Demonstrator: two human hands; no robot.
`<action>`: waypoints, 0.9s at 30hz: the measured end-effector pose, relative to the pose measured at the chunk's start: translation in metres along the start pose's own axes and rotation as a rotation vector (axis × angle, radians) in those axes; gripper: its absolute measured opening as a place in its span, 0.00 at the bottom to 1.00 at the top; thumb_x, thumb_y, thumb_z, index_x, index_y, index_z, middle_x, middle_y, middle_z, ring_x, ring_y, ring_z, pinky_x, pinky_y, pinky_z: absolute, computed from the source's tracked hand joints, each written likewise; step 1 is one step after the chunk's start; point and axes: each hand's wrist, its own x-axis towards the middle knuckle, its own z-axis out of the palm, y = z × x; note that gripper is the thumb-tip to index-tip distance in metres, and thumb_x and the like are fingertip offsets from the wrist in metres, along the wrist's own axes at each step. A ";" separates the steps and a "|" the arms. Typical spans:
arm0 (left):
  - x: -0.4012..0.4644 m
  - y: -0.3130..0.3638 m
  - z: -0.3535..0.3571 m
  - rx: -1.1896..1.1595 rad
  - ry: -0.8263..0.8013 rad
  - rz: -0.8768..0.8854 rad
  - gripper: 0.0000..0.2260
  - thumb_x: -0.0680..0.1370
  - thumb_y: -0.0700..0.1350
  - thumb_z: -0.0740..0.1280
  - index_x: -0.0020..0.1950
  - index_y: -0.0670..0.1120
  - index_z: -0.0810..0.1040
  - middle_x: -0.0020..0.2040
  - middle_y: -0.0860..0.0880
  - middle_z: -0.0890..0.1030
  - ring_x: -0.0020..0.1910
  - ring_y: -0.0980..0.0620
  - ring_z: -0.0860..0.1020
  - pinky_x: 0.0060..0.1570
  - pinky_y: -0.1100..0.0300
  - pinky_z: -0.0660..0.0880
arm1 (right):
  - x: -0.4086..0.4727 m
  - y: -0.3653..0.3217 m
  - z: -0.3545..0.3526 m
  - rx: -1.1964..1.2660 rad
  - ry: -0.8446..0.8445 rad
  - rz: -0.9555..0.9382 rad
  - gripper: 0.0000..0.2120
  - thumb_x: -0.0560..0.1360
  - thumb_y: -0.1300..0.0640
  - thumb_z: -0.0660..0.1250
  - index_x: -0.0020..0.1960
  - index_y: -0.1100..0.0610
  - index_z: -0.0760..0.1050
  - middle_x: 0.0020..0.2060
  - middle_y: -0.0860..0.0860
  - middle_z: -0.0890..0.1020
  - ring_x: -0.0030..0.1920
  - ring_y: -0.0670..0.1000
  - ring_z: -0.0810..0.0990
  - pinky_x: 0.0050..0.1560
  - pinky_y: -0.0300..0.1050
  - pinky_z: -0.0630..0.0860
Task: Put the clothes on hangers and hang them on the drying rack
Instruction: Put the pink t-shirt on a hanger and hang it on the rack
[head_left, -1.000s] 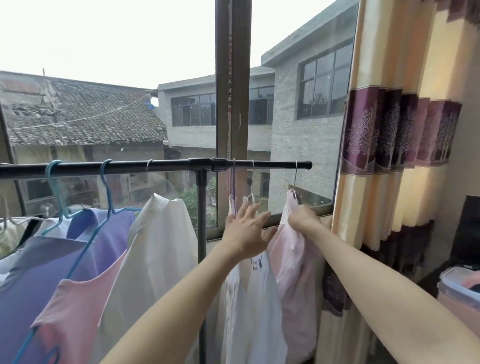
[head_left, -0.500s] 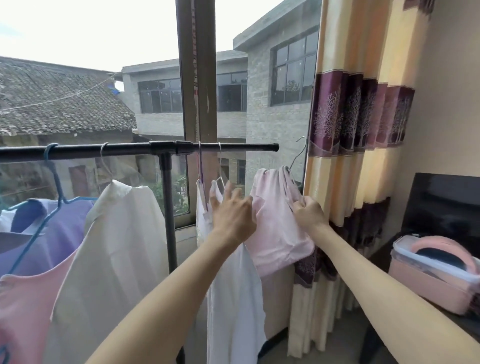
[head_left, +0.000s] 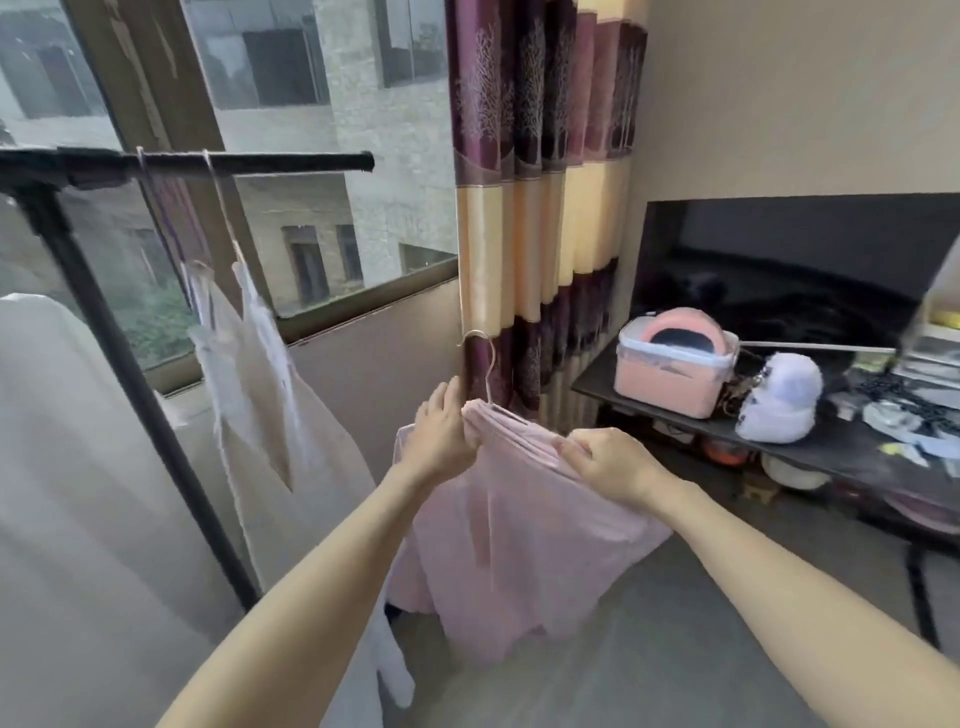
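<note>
The pink garment (head_left: 524, 530), which half a second before had been held up just beside the right end of the drying rack (head_left: 234, 162), was now off the rail and lowered to about waist height, well apart from the bar. It stayed on its thin wire hanger (head_left: 485, 364), whose hook stood free in the air in front of the curtain (head_left: 540, 171), touching nothing.

The left hand (head_left: 441, 431) gripped the bunched left shoulder of the garment close under the hook, fingers curled round the cloth. The right hand (head_left: 610, 457) pinched the fabric at the other shoulder, fingers curled over the hanger's arm. Both grips were closed on the garment; neither hand was free.

On the rail, 2 hooks were left near its right end, carrying pale white garments (head_left: 244, 364) that hung below the bar. A larger white garment (head_left: 67, 467) filled the left edge of the view. To the right, a dark surface (head_left: 810, 441) carried a pink lidded box (head_left: 675, 369) and a white plush toy (head_left: 779, 397).

Judged from this, the garment was not yet hung. It looked as though the person had taken it down to straighten the shoulders on the hanger. The hook would then need lifting back over the free right end of the bar.
</note>
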 end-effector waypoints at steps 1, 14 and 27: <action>0.001 -0.007 0.005 0.029 -0.038 -0.011 0.33 0.78 0.48 0.62 0.77 0.46 0.46 0.77 0.47 0.51 0.76 0.47 0.50 0.71 0.48 0.53 | -0.006 0.007 -0.004 -0.060 0.006 -0.016 0.23 0.79 0.43 0.52 0.29 0.53 0.63 0.28 0.46 0.71 0.36 0.51 0.70 0.39 0.46 0.64; -0.031 -0.007 0.068 0.139 -0.093 0.156 0.11 0.80 0.51 0.59 0.46 0.46 0.76 0.48 0.46 0.81 0.49 0.40 0.76 0.41 0.54 0.68 | -0.045 0.048 0.016 -0.010 -0.029 0.250 0.15 0.78 0.42 0.55 0.55 0.50 0.71 0.58 0.52 0.79 0.59 0.57 0.75 0.53 0.49 0.69; -0.048 0.022 0.066 -0.485 -0.305 0.124 0.13 0.78 0.48 0.62 0.40 0.40 0.76 0.34 0.50 0.73 0.34 0.52 0.69 0.37 0.58 0.67 | -0.029 0.016 0.032 0.252 0.364 0.141 0.12 0.80 0.65 0.53 0.47 0.70 0.73 0.52 0.63 0.80 0.62 0.64 0.69 0.70 0.41 0.50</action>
